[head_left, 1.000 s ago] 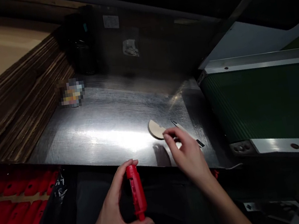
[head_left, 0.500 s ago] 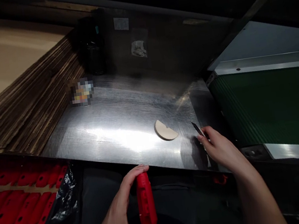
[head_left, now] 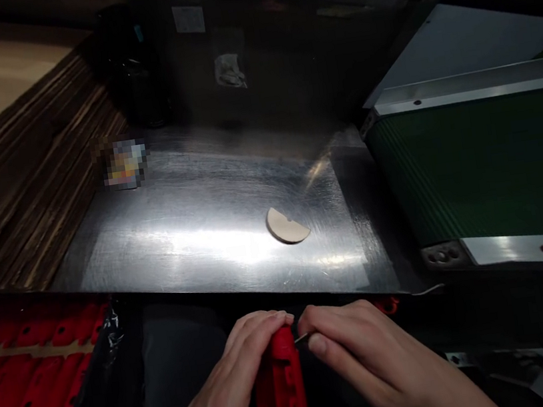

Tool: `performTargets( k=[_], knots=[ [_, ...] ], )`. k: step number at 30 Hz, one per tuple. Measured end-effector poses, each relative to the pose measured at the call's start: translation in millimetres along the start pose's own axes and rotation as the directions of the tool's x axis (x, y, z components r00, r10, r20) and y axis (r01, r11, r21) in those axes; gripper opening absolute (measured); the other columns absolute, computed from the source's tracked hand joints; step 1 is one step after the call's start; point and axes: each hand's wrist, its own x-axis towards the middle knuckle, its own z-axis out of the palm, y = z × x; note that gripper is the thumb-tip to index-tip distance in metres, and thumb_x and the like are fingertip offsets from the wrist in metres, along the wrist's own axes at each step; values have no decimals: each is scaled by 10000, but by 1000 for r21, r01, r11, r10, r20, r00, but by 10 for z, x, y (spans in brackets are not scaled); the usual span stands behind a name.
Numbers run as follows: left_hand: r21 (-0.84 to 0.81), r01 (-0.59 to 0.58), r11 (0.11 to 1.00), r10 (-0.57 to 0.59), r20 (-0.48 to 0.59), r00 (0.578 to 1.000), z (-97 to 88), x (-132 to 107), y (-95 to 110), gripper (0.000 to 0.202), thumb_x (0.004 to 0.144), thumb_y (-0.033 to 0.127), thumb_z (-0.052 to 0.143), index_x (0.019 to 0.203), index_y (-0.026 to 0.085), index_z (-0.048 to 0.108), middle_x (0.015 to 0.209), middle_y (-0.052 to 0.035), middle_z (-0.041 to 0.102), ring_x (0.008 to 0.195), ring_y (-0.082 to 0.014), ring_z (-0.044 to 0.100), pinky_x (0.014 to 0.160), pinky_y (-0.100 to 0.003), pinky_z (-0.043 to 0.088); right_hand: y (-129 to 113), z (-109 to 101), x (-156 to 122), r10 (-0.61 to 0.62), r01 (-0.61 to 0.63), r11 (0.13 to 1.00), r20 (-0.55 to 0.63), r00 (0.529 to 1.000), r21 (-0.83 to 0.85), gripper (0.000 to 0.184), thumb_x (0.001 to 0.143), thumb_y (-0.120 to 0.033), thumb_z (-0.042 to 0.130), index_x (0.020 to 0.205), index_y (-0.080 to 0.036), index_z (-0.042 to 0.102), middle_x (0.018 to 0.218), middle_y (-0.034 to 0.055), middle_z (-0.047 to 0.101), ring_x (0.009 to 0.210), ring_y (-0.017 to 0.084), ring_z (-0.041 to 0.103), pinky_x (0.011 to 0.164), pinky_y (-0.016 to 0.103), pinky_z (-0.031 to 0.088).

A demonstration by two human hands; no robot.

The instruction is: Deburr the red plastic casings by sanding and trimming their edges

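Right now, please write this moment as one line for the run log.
left hand: holds red plastic part | right hand: pinches thin blade at part's top | metal table: half-round tan piece

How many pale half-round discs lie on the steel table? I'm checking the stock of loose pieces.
1. The pale half-round disc lies on the shiny steel table, right of centre, beyond both hands. No others visible.

I'm looking at a scratched, shiny metal tabletop (head_left: 206, 239) catching a bright glare across its middle. A pale half-round disc (head_left: 286, 226) lies flat on it toward the right, and a small blurred item (head_left: 123, 164) rests at its far left corner. A dark container (head_left: 131, 68) stands at the back edge.
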Motion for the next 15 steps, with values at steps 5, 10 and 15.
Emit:
performTargets(
  k=[5,10,15],
  knots=[
    [5,0,1000,1,-45,999,9,-32,17,1050,830,318,931,1664,423,302,1650,-114,475,1504,-413,472,1250,-541,437,-26,64,40,-78,78,997,-9,997,-11,295,1152,-347,412,920,-245,564,807,-56,643,655,104,553,630,292,368],
    [-23,46,999,-47,-69,996,24,-95,0,1056,809,326,939,1670,403,332,1650,-113,483,1514,-434,458,1273,-564,396,-52,117,84,-83,83,997,-32,996,-4,282,1149,-306,393,935,-238,564,831,-39,643,665,108,549,610,297,345],
    [-51,77,996,-82,-88,993,37,-109,-19,1042,806,336,940,1664,390,352,1647,-114,486,1511,-426,465,1270,-565,397,-42,137,80,-89,89,996,-34,995,9,275,1149,-314,397,984,-233,600,848,-25,661,695,119,586,627,299,356]
  ],
)
